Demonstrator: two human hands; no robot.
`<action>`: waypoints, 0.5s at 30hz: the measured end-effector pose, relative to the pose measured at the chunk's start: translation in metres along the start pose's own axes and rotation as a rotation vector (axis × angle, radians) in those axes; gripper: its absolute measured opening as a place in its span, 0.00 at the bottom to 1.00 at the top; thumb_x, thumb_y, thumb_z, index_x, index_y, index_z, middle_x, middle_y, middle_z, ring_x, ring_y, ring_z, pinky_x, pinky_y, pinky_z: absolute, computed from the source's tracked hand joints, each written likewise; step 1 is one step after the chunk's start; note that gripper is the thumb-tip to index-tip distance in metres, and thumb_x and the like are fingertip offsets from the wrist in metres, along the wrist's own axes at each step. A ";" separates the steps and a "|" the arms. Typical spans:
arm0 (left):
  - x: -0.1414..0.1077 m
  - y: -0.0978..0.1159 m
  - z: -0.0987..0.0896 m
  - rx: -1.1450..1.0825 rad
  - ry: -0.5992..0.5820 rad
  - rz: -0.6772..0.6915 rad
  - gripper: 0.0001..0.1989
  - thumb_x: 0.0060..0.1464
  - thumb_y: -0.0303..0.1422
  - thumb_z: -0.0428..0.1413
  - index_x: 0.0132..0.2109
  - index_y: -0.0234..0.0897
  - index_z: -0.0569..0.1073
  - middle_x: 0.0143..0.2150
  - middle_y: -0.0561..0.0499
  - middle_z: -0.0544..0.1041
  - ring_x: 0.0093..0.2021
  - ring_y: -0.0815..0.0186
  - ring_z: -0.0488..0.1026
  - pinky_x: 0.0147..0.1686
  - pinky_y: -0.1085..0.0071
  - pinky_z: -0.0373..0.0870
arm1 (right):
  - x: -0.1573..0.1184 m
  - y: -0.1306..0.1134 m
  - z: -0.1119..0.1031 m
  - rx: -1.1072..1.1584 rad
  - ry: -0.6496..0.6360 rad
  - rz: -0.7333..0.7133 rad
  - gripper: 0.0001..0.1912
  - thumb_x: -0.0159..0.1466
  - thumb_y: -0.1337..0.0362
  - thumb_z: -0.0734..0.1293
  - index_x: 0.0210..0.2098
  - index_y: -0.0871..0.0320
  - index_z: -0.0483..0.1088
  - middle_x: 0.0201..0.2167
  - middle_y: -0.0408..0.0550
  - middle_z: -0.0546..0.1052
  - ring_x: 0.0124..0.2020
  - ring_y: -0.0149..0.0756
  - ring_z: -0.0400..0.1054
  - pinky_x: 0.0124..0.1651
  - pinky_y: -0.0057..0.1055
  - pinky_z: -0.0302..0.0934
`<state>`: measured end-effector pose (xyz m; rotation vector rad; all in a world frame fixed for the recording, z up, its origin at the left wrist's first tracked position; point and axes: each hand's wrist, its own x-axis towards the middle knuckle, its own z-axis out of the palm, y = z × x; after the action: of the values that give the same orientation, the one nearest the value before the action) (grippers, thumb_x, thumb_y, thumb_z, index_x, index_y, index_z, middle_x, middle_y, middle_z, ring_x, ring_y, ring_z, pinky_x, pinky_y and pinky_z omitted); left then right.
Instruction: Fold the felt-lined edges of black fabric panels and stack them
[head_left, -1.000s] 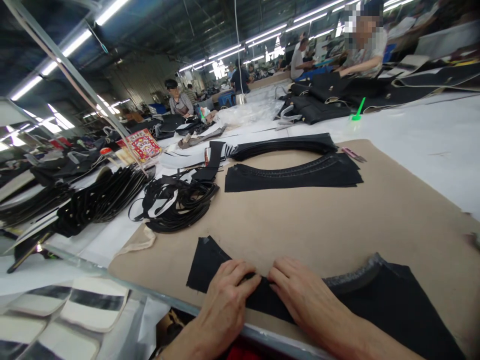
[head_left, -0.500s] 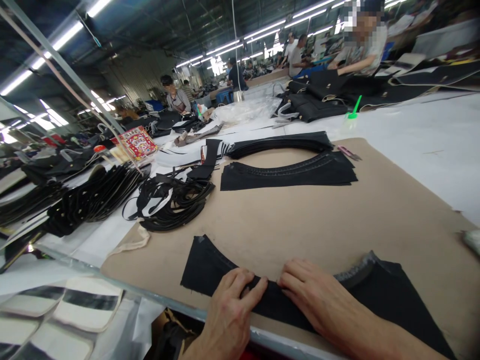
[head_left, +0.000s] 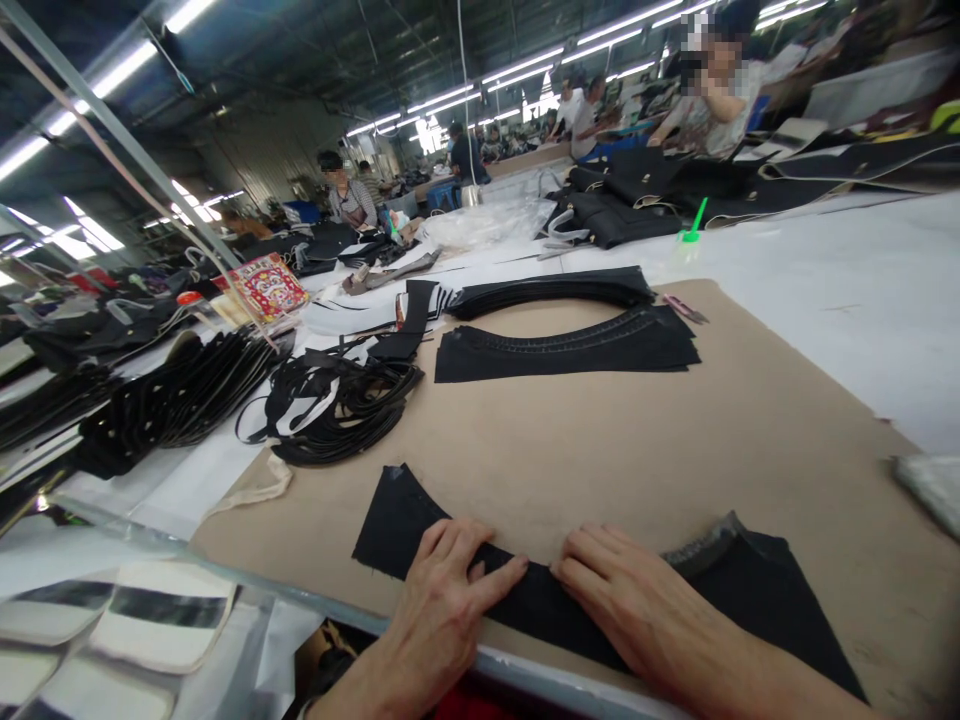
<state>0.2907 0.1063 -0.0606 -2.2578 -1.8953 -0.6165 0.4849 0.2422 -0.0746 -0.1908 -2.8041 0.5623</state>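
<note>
A curved black fabric piece [head_left: 772, 600] lies on the brown board [head_left: 525, 440] at the near table edge. My left hand [head_left: 450, 590] presses on its left half, fingers bent at the curved edge and the thumb pointing right. My right hand [head_left: 626, 590] is at the middle of the same edge, its fingers curled together on the fabric. A greyish folded strip shows along the curve to the right of it. Farther back on the board lie a black piece with a ridged curved edge [head_left: 570, 350] and a stack of curved black pieces [head_left: 555, 292].
Black strips [head_left: 345, 400] lie in a coil at the left, by a pile of black pieces [head_left: 172, 400]. Small pink-handled snippers [head_left: 684, 307] and a green-tipped bottle [head_left: 694, 222] are at the back. A co-worker [head_left: 720, 95] is across the table. White pieces [head_left: 165, 615] lie lower left.
My left hand has shifted slightly left and up along the fabric edge, its thumb stretched out more. The co-worker at the back right has raised a hand to the face. The view has shifted slightly.
</note>
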 end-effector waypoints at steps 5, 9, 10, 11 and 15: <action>0.002 0.015 0.004 -0.161 -0.016 -0.084 0.21 0.58 0.21 0.44 0.51 0.39 0.74 0.46 0.44 0.72 0.46 0.60 0.68 0.45 0.61 0.70 | 0.004 -0.003 0.010 -0.013 0.057 -0.008 0.12 0.60 0.80 0.62 0.38 0.60 0.68 0.36 0.48 0.70 0.37 0.41 0.61 0.42 0.38 0.59; 0.000 0.030 0.019 -0.216 0.008 -0.098 0.22 0.58 0.20 0.42 0.56 0.32 0.70 0.43 0.42 0.73 0.42 0.60 0.69 0.41 0.62 0.72 | 0.003 -0.001 0.008 0.007 0.039 -0.012 0.10 0.62 0.79 0.61 0.37 0.60 0.68 0.35 0.49 0.69 0.36 0.41 0.60 0.40 0.38 0.59; -0.002 0.032 0.021 -0.209 0.013 -0.091 0.22 0.58 0.20 0.42 0.56 0.31 0.69 0.43 0.42 0.73 0.42 0.59 0.69 0.42 0.61 0.72 | 0.002 0.000 0.007 0.012 0.024 -0.007 0.10 0.63 0.79 0.60 0.37 0.60 0.68 0.35 0.49 0.69 0.36 0.41 0.60 0.40 0.38 0.59; -0.003 0.032 0.023 -0.202 0.014 -0.078 0.22 0.58 0.20 0.42 0.57 0.31 0.69 0.44 0.41 0.73 0.43 0.59 0.69 0.43 0.61 0.72 | 0.001 0.001 0.005 0.016 0.008 -0.002 0.10 0.63 0.78 0.60 0.37 0.60 0.68 0.35 0.49 0.69 0.36 0.41 0.60 0.40 0.38 0.58; -0.005 0.030 0.023 -0.178 0.005 -0.043 0.23 0.58 0.20 0.43 0.59 0.32 0.68 0.46 0.41 0.73 0.47 0.59 0.68 0.48 0.61 0.71 | -0.006 0.007 0.000 0.046 -0.047 0.017 0.09 0.65 0.77 0.59 0.37 0.59 0.67 0.37 0.48 0.69 0.39 0.41 0.61 0.44 0.39 0.58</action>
<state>0.3243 0.1033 -0.0784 -2.3208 -1.9636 -0.8275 0.4909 0.2477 -0.0789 -0.1941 -2.8341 0.6430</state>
